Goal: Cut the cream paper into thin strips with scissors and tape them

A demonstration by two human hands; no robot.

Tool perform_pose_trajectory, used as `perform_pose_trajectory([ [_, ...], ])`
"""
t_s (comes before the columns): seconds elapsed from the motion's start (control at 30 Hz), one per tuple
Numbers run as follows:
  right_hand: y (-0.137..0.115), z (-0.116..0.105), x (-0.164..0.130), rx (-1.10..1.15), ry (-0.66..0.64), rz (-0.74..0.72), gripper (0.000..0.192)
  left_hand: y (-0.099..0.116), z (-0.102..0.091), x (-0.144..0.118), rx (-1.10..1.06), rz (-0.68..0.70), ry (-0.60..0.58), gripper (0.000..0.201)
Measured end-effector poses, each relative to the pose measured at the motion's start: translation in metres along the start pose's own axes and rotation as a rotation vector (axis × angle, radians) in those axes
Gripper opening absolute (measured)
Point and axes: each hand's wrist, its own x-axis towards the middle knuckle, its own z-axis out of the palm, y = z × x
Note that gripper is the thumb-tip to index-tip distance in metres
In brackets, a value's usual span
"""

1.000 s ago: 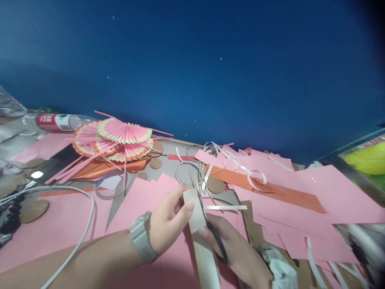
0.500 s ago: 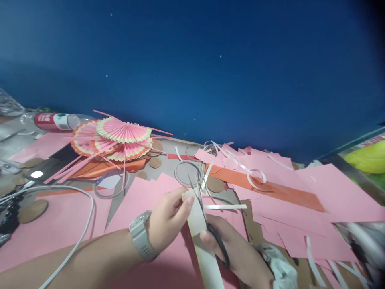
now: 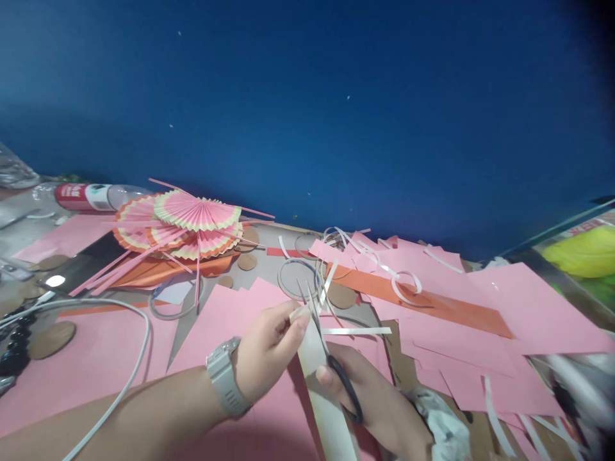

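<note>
My left hand [image 3: 269, 342], with a grey watch [image 3: 228, 378] on its wrist, pinches the far end of a pale paper strip [image 3: 324, 397] between thumb and fingers. The strip runs down toward the bottom edge of the view. In my right hand [image 3: 365, 390] is a pair of scissors [image 3: 346, 384] with black handles. Their blades lie along the strip near its far end, slightly parted at the tips, just right of my left thumb. Whether they are cutting into the paper I cannot tell. A narrow white strip [image 3: 358, 331] lies to the right of the blades.
Pink paper sheets [image 3: 461, 339] cover much of the table, with an orange strip [image 3: 432, 301] across them. Pink folded paper fans [image 3: 199, 214] rest at back left beside a plastic bottle [image 3: 96, 197]. A white cable [image 3: 144, 339] loops over my left forearm. Behind rises a blue wall [image 3: 307, 115].
The scissors and my right hand have shifted very slightly left, and the blade tips look a little differently parted. My left hand still pinches the strip in about the same place.
</note>
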Motion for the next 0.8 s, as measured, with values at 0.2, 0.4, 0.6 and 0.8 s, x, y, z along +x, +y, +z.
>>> perform_pose_trajectory([
  [0.2, -0.0011, -0.0012, -0.0004, -0.016, -0.081, -0.007, 0.023, -0.0016, 0.0008, -0.0004, 0.029, 0.000, 0.002, 0.032],
  [0.4, -0.0009, 0.0005, 0.0005, -0.021, -0.070, -0.011, 0.022, -0.0003, 0.0001, 0.0001, 0.046, -0.008, -0.006, 0.032],
  [0.6, -0.0004, 0.0004, 0.0013, 0.004, -0.097, 0.009, 0.024, -0.0015, -0.0002, -0.0003, 0.091, -0.004, -0.011, 0.031],
  [0.8, -0.0012, 0.0005, 0.0013, 0.059, -0.092, 0.005, 0.021, -0.0011, -0.0001, -0.0007, 0.094, 0.005, -0.028, 0.032],
])
